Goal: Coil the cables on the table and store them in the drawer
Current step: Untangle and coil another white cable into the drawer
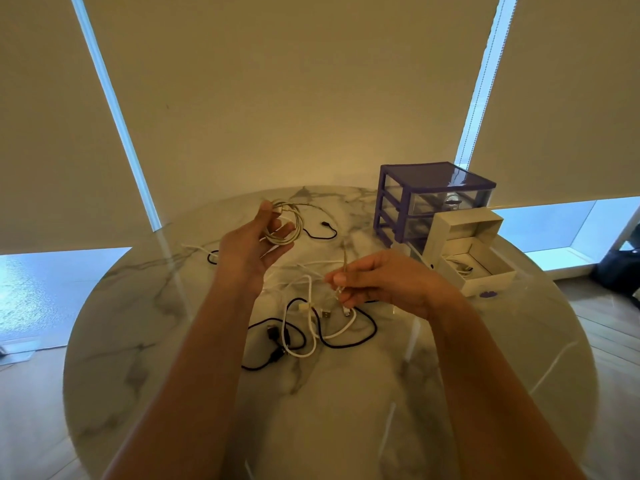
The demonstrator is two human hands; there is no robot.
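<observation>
My left hand (254,244) holds a pale coiled cable (289,225) in loops above the round marble table (145,306). My right hand (377,284) pinches the loose end of that same cable (341,289) lower and to the right. Beneath my hands lie tangled white cables (311,327) and black cables (346,342). Another black cable (323,232) lies farther back. At the right a white drawer box (465,249) has its lower drawer (485,277) pulled out, with a cable inside.
A purple-framed clear plastic drawer unit (433,199) stands behind the white box at the table's back right. Beige roller blinds (277,81) hang behind the table. A dark bag (620,271) sits on the wooden floor at the far right.
</observation>
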